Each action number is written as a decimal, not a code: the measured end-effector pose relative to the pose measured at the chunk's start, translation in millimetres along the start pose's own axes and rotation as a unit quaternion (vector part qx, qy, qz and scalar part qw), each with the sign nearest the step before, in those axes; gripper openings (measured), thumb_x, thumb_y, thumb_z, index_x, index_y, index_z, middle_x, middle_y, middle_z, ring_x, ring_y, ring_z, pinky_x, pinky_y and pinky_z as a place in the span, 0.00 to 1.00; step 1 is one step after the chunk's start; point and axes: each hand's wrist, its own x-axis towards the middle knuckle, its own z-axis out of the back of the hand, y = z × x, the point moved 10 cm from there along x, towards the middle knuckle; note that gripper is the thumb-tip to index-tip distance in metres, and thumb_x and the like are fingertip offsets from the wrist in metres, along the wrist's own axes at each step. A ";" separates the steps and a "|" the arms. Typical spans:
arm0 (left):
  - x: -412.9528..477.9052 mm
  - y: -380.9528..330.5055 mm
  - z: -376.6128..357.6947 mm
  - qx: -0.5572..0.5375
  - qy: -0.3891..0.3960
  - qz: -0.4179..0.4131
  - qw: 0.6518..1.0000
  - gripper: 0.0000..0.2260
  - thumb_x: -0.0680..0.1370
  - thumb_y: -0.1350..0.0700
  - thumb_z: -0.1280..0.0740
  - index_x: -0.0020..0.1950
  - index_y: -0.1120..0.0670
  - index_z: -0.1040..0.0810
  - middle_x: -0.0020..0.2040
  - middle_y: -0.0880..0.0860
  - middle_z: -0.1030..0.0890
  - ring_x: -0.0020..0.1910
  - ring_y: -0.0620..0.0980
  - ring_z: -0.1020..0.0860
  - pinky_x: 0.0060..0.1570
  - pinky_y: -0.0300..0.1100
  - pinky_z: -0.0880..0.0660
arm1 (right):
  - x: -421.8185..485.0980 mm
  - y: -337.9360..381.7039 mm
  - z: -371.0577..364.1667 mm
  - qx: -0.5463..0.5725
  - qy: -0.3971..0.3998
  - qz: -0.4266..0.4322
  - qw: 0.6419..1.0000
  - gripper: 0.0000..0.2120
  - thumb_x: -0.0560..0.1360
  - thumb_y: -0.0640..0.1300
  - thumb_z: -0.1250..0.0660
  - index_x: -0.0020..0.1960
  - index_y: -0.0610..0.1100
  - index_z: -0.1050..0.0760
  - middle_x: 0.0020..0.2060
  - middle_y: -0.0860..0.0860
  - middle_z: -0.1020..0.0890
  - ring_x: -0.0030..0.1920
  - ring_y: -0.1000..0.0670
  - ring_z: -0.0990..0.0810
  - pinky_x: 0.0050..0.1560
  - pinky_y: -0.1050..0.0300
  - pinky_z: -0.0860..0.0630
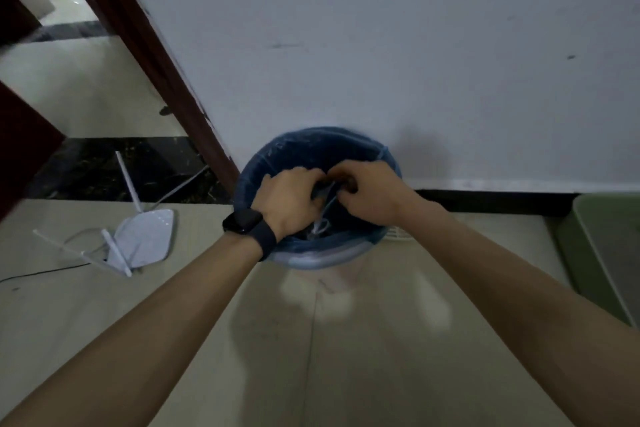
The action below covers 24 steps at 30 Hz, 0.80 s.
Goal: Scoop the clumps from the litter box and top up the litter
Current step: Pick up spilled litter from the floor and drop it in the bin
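A round waste bin point(304, 258) lined with a dark blue bag point(322, 146) stands on the floor against the white wall. Both my hands are over its opening. My left hand point(287, 201), with a black watch on the wrist, and my right hand point(370, 191) both have curled fingers pinching a dark bag-like thing point(323, 189) between them. A pale strip or string point(322, 222) hangs down from it into the bin. The green litter box point(602, 253) shows only partly at the right edge. What lies inside the bin is too dark to tell.
A white router point(145, 236) with antennas and a black cable lies on the tiled floor at the left. A dark red door frame point(166, 80) runs diagonally behind it, with a doorway beyond. A black skirting strip point(491, 199) runs along the wall.
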 end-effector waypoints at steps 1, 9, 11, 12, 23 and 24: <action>-4.1 -17.5 6.5 -0.010 -0.049 -0.030 0.998 0.15 0.79 0.48 0.38 0.66 0.47 0.25 0.59 0.51 0.21 0.54 0.53 0.22 0.55 0.55 0.26 | -11.1 -3.0 17.8 0.022 -0.064 0.011 0.998 0.16 0.76 0.42 0.35 0.64 0.47 0.24 0.57 0.50 0.17 0.55 0.50 0.20 0.58 0.54 0.23; -98.0 -189.3 -84.1 -0.115 -0.146 -0.264 0.946 0.09 0.77 0.56 0.34 0.55 0.51 0.18 0.50 0.50 0.18 0.50 0.52 0.22 0.49 0.49 0.27 | -228.9 -198.9 30.4 0.155 -0.424 -0.278 0.848 0.04 0.77 0.49 0.34 0.46 0.50 0.23 0.39 0.55 0.18 0.42 0.55 0.20 0.48 0.53 0.22; -111.3 -209.4 -166.6 -0.132 -0.011 -0.247 0.960 0.11 0.76 0.53 0.35 0.57 0.48 0.19 0.53 0.49 0.19 0.54 0.52 0.22 0.52 0.48 0.27 | -287.6 -242.6 -24.9 0.119 -0.353 -0.355 0.857 0.04 0.76 0.48 0.33 0.48 0.48 0.22 0.42 0.54 0.18 0.42 0.54 0.20 0.51 0.50 0.22; -120.0 -215.9 -208.6 -0.115 0.059 -0.238 0.963 0.13 0.77 0.50 0.36 0.60 0.48 0.21 0.57 0.49 0.20 0.57 0.51 0.23 0.55 0.48 0.28 | -316.4 -257.9 -53.6 0.106 -0.312 -0.390 0.860 0.06 0.76 0.48 0.33 0.51 0.48 0.21 0.44 0.53 0.18 0.43 0.53 0.20 0.52 0.49 0.22; -160.1 -244.4 -351.0 -0.104 0.121 -0.292 0.943 0.13 0.76 0.47 0.29 0.60 0.46 0.18 0.52 0.52 0.22 0.48 0.55 0.25 0.43 0.45 0.30 | -465.1 -248.6 -200.2 0.042 -0.257 -0.498 0.827 0.21 0.72 0.52 0.26 0.63 0.45 0.21 0.53 0.49 0.22 0.55 0.50 0.26 0.58 0.62 0.30; -156.9 -247.7 -352.2 -0.115 0.113 -0.300 0.940 0.13 0.76 0.47 0.29 0.59 0.45 0.18 0.52 0.52 0.22 0.48 0.55 0.26 0.43 0.44 0.32 | -465.0 -247.4 -200.3 0.045 -0.278 -0.502 0.818 0.20 0.72 0.51 0.25 0.62 0.45 0.19 0.52 0.49 0.21 0.54 0.50 0.25 0.57 0.63 0.30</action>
